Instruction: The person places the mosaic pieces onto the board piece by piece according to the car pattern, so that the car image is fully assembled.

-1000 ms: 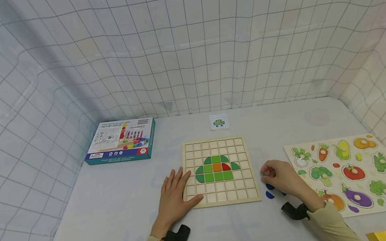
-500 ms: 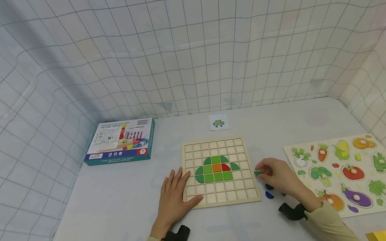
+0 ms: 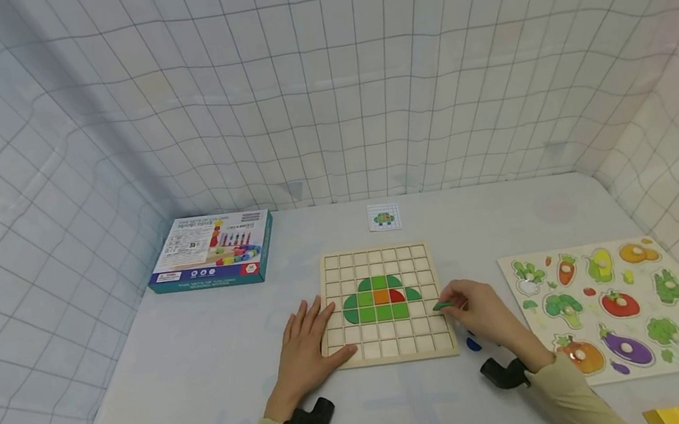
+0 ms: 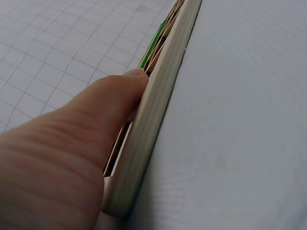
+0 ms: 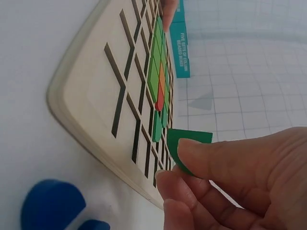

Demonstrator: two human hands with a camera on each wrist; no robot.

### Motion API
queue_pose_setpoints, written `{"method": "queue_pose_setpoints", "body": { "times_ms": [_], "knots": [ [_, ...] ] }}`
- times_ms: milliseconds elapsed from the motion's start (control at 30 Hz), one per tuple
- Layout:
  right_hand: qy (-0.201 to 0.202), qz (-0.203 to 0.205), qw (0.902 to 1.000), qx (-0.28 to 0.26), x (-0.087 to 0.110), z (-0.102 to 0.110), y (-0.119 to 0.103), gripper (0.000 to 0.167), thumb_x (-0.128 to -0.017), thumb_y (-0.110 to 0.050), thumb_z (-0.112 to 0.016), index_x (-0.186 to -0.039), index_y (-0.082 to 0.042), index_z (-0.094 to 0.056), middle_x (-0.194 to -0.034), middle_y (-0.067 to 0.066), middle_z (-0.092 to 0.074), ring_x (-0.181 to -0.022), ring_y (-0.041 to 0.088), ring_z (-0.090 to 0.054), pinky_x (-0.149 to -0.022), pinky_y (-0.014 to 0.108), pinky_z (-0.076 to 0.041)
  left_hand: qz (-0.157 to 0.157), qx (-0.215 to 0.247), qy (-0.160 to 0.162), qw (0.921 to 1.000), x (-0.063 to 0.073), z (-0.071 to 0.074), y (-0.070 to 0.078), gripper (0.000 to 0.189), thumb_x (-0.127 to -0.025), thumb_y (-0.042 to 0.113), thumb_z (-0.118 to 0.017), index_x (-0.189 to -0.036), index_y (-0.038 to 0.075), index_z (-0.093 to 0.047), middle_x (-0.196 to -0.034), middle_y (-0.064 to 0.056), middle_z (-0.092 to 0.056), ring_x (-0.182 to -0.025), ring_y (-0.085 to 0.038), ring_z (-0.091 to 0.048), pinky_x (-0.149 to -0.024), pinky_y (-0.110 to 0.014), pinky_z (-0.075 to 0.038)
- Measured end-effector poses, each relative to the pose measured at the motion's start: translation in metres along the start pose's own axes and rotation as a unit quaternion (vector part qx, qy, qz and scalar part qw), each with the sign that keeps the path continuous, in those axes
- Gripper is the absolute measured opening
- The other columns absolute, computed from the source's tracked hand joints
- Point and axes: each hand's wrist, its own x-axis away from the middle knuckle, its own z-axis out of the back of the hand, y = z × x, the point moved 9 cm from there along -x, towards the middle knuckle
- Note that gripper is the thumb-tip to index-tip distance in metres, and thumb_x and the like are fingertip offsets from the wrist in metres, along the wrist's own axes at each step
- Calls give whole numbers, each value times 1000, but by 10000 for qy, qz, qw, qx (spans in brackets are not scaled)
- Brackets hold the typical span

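Note:
A wooden grid board (image 3: 393,359) lies on the table, with green, orange and red pieces (image 3: 381,297) set in its middle cells. Spread flat, my left hand (image 3: 309,350) rests on the board's left edge; its thumb (image 4: 112,96) lies over the front-left corner area. My right hand (image 3: 480,308) pinches a dark green quarter-circle tile (image 5: 200,136) between thumb and fingers. That tile is over the board's right edge, to the right of the set pieces. Blue half-round pieces (image 5: 50,206) lie on the table beside the board, partly hidden by the right hand in the head view.
Behind the board lies a small picture card (image 3: 384,218) showing a green car-like figure. A boxed bead set (image 3: 211,252) sits back left. A vegetable puzzle board (image 3: 631,337) is at the right, close to my right forearm. A yellow object (image 3: 677,415) shows at the front right.
My right hand has moved left with the green tile, from beside the blue pieces to over the board's right edge. The left hand has stayed in place.

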Motion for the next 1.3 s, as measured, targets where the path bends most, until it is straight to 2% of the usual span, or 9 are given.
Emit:
{"method": "queue_pose_setpoints", "body": {
  "times_ms": [267,433,767,1033,1300],
  "knots": [
    [-243,-185,9995,-84,-5,-8,-1,13,-78,-11,-78,-79,-15,-65,-68,-9,-58,-61,10,-52,-50,25,-42,-7,-46,24,10000,0,0,-1,85,-78,58,-67,-145,15,-41,-154,-9,-26,-142,-29,-11,-112,-47,-4],
    [-287,25,9996,-74,-11,-11,-8,10,-79,-11,-77,-79,-14,-68,-65,-9,-55,-58,10,-48,-48,24,-39,-63,-14,70,10000,-1,0,-1,84,-78,57,-68,-145,14,-41,-153,-9,-26,-142,-30,-11,-112,-48,-4],
    [-416,33,9991,-37,-20,-19,-9,5,-82,-10,-74,-87,-11,-72,-72,-8,-60,-62,10,-49,-53,25,-41,31,-79,7,10000,-1,0,-1,85,-77,59,-67,-145,15,-42,-153,-9,-26,-142,-29,-10,-112,-48,-5],
    [-492,-4,9988,12,-27,-24,-9,5,-84,-12,-73,-85,-7,-72,-75,-7,-62,-64,11,-48,-55,26,-41,49,-86,-21,9999,-1,-1,-1,85,-78,59,-67,-145,15,-41,-154,-9,-26,-142,-29,-11,-112,-47,-4],
    [-600,-102,9981,-38,-31,-27,-8,8,-86,-14,-71,-82,-8,-71,-71,-6,-59,-63,12,-47,-54,26,-40,-3,-73,0,10000,0,-1,-1,85,-78,59,-67,-145,15,-41,-154,-9,-26,-142,-30,-12,-112,-47,-4]
  ]
}}
